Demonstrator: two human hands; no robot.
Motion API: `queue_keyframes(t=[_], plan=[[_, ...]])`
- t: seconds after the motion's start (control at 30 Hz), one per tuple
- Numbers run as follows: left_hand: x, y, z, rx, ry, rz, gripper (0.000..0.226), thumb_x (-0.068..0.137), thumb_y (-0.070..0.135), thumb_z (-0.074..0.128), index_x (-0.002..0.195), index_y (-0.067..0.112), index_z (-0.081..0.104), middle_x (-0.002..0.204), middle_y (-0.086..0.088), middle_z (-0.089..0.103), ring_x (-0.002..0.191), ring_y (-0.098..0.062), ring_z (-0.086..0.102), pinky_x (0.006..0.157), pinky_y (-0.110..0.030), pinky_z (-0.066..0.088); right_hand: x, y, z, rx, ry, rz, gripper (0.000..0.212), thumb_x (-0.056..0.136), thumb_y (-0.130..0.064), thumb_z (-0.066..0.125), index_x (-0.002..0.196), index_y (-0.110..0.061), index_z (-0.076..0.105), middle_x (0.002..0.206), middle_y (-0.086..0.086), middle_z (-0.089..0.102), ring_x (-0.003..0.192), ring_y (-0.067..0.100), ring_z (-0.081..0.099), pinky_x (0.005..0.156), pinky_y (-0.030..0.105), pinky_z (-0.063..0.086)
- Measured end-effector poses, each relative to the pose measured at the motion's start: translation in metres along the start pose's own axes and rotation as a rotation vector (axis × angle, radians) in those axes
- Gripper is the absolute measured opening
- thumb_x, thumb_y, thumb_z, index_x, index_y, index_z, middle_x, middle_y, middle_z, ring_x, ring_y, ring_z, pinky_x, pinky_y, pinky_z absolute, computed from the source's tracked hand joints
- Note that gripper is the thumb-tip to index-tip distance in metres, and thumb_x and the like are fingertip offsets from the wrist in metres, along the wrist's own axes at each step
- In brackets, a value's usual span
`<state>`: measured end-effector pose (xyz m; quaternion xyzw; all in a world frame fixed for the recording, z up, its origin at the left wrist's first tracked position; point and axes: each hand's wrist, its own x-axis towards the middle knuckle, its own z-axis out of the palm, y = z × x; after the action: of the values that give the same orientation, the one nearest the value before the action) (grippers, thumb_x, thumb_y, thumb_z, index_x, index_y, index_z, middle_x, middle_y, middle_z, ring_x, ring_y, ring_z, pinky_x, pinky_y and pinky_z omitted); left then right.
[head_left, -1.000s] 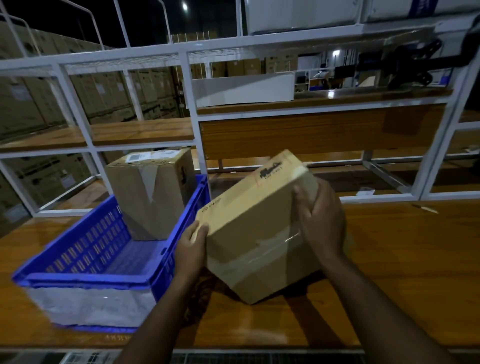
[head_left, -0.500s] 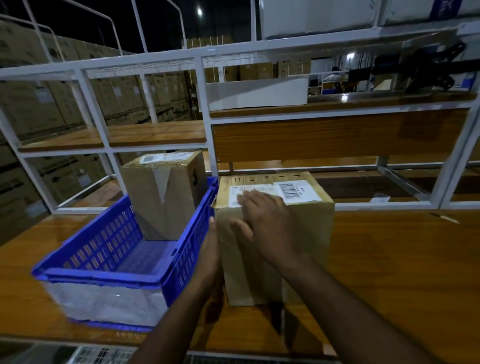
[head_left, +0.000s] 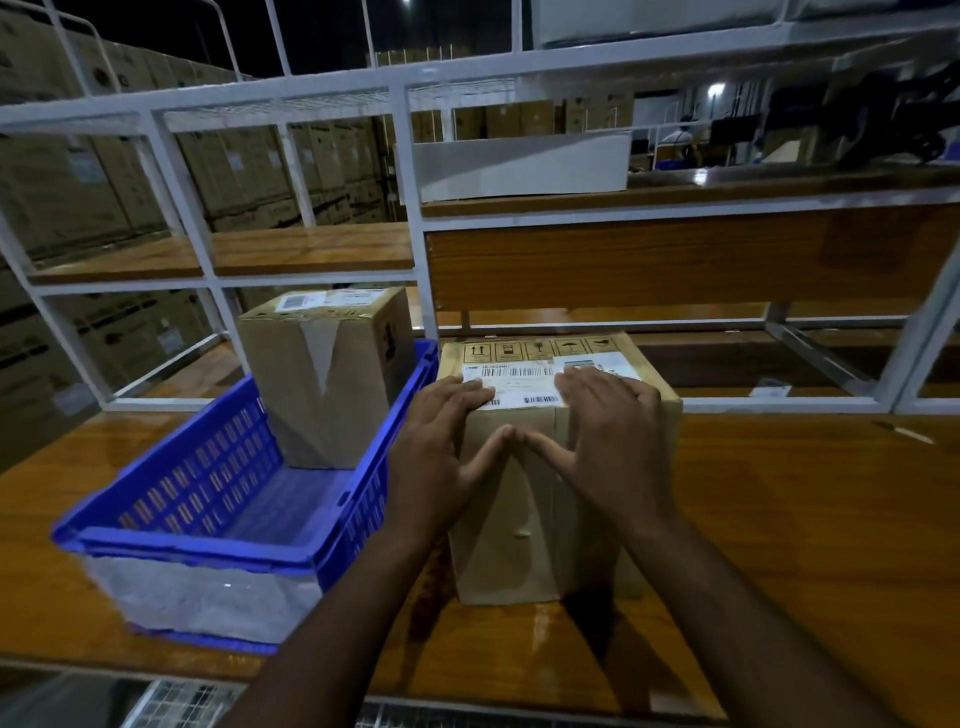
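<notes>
Before you, the labelled brown cardboard box (head_left: 524, 545) stands on the wooden worktable (head_left: 805, 519), just right of the blue slotted plastic crate (head_left: 197, 545), which holds a second taped cardboard box (head_left: 322, 384).

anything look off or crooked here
Mostly tidy. The blue crate sits skewed to the table edge, while the box under the left hand and right hand stands square. The tape on the box in the crate ends in a ragged point down its front. No spills show.

upright labelled cardboard box (head_left: 524, 499), on wooden table (head_left: 805, 519)
</notes>
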<state>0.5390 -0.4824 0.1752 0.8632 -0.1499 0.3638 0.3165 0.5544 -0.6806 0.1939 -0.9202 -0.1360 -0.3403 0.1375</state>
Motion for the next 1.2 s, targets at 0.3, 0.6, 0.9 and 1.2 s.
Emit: queue_keyframes(t=[0.3, 0.6, 0.9, 1.2], plan=[[0.003, -0.001, 0.003, 0.056, 0.089, 0.048, 0.053, 0.09, 0.057, 0.06, 0.127, 0.02, 0.065, 0.131, 0.001, 0.062, 0.125, -0.003, 0.046, 0.098, -0.028, 0.048, 0.005, 0.007, -0.005, 0.032, 0.023, -0.025, 0.083, 0.078, -0.082, 0.039, 0.127, -0.019, 0.064, 0.131, 0.001, 0.065, 0.125, 0.02, 0.055, 0.099, 0.04, 0.036], [0.001, -0.005, 0.002, 0.037, 0.079, 0.04, 0.056, 0.09, 0.058, 0.062, 0.129, 0.018, 0.064, 0.134, 0.001, 0.059, 0.126, -0.002, 0.045, 0.096, -0.03, 0.051, 0.001, 0.022, 0.001, 0.049, 0.136, -0.033, 0.072, 0.078, -0.074, 0.052, 0.121, -0.018, 0.067, 0.124, 0.002, 0.068, 0.121, 0.022, 0.055, 0.1, 0.039, 0.03], [-0.046, -0.013, 0.013, -0.214, 0.064, -0.261, 0.101, 0.083, 0.049, 0.077, 0.16, 0.035, 0.012, 0.161, 0.016, 0.029, 0.139, 0.002, 0.041, 0.098, -0.031, 0.048, -0.047, 0.039, 0.015, 0.134, 0.234, 0.114, 0.1, 0.084, -0.071, 0.059, 0.156, -0.012, 0.022, 0.164, 0.01, 0.02, 0.153, 0.023, 0.013, 0.124, 0.046, 0.013], [-0.142, -0.051, 0.058, -0.275, -0.391, -0.699, 0.052, 0.091, 0.06, 0.062, 0.137, 0.052, 0.039, 0.129, 0.02, 0.063, 0.107, 0.002, 0.061, 0.087, -0.029, 0.053, -0.13, 0.067, 0.072, 0.554, -0.378, 0.68, 0.079, 0.081, -0.057, 0.072, 0.142, -0.02, 0.039, 0.133, 0.003, 0.062, 0.114, 0.025, 0.062, 0.084, 0.04, 0.056]])
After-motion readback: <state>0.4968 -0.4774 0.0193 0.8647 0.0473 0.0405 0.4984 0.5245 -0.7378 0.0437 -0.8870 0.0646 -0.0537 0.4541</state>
